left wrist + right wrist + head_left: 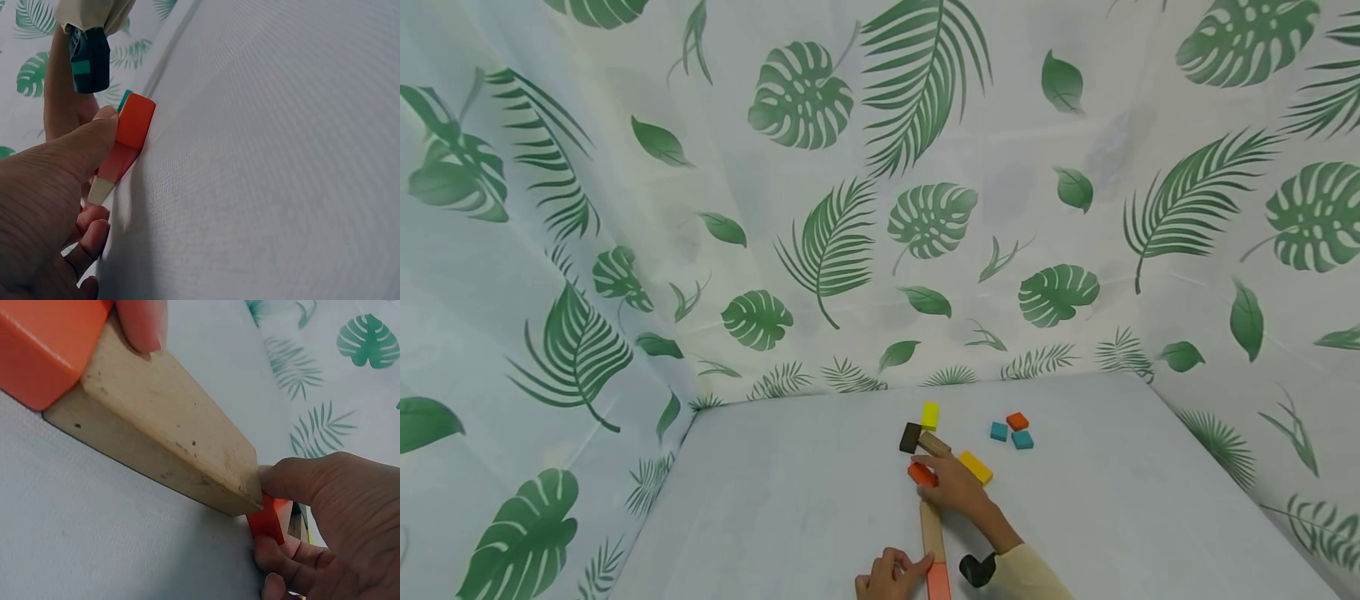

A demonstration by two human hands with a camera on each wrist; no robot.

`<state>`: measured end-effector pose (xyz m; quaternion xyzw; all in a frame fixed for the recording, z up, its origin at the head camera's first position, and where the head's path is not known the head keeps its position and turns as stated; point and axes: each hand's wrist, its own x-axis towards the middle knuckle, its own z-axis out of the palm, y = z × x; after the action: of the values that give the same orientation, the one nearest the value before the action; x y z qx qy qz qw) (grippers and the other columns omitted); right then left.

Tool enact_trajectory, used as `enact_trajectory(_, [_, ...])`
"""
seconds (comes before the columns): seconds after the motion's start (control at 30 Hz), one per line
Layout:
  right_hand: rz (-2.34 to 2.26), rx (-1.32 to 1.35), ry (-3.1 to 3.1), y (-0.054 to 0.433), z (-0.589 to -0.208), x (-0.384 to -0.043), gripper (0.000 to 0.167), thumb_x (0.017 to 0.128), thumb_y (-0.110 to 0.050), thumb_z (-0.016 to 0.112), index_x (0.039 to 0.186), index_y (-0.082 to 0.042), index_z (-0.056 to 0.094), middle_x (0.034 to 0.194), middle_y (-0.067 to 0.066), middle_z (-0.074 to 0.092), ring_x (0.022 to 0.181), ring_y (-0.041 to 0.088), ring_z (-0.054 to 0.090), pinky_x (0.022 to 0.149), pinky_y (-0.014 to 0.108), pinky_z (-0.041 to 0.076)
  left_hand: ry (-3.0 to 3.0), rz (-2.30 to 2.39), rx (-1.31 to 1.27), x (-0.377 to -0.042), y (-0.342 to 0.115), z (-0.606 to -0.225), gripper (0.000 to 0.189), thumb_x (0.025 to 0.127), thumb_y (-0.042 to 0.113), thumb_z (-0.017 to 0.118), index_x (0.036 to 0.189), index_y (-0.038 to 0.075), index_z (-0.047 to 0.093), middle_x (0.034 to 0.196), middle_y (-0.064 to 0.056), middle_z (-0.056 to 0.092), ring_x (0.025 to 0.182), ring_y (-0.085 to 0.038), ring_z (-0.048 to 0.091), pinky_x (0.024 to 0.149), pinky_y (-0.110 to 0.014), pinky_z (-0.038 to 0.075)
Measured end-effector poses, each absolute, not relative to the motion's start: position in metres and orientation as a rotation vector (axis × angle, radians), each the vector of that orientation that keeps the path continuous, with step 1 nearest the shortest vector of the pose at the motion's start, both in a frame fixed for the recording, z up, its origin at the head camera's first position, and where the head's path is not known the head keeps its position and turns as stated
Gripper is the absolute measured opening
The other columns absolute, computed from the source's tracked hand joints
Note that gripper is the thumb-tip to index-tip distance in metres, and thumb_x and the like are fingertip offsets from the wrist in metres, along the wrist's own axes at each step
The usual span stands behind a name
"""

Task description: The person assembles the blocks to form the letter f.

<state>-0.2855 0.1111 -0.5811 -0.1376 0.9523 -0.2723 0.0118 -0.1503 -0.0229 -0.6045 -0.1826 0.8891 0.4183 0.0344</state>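
Observation:
My right hand (957,486) pinches a small red block (922,474) between thumb and fingers. In the right wrist view that red block (267,524) sits right at the far end of a long wooden block (169,419). The wooden block (931,532) lies on the table, end to end with an orange block (937,581). My left hand (889,577) reaches its straight thumb to the joint between those two, its other fingers loosely bent. From the left wrist, the thumb lies along the orange block (136,119), and a teal sliver (125,100) shows behind it.
Beyond my right hand lie a dark brown block (910,437), a yellow block (930,416), a tan block (934,444) and an amber block (974,468). Farther right sit two teal blocks (1022,439) and another orange block (1017,421). Leaf-printed curtains (850,250) surround the white table (760,500).

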Motion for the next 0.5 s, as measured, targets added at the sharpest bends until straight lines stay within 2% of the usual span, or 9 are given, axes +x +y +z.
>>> enact_trajectory(0.1, [-0.878,-0.431,2.942,0.113,-0.579,-0.285,0.050,0.081,-0.025,0.079,0.128,-0.016,0.065,0.135,0.015,0.058,0.090,0.021,0.055,0.082,0.043,0.053,2.734,1.284,-0.559,-0.151,-0.023,-0.605,0.054,0.074,0.068,0.069,0.076,0.017,0.050,0.067,0.000,0.043,0.067,-0.015,0.038,0.071,-0.038,0.021])
enact_trajectory(0.33, [-0.979,-0.464,2.830,0.123,-0.570,-0.284,0.059,0.077,-0.023,0.084,0.129,-0.009,0.060,0.108,0.010,0.064,0.087,0.019,0.054,0.079,0.041,0.053,2.727,1.323,-0.537,-0.151,-0.025,-0.605,0.057,0.073,0.073,0.066,0.075,0.018,0.049,0.067,0.001,0.043,0.066,-0.014,0.037,0.071,-0.038,0.021])
enact_trajectory(0.5, [-1.024,-0.409,2.742,0.129,-0.568,-0.286,0.060,0.077,-0.023,0.084,0.130,-0.009,0.059,0.099,0.008,0.062,0.084,0.018,0.053,0.076,0.038,0.053,2.718,1.313,-0.584,-0.151,-0.023,-0.604,0.055,0.073,0.069,0.069,0.074,0.018,0.050,0.066,0.000,0.043,0.067,-0.015,0.038,0.071,-0.038,0.022])
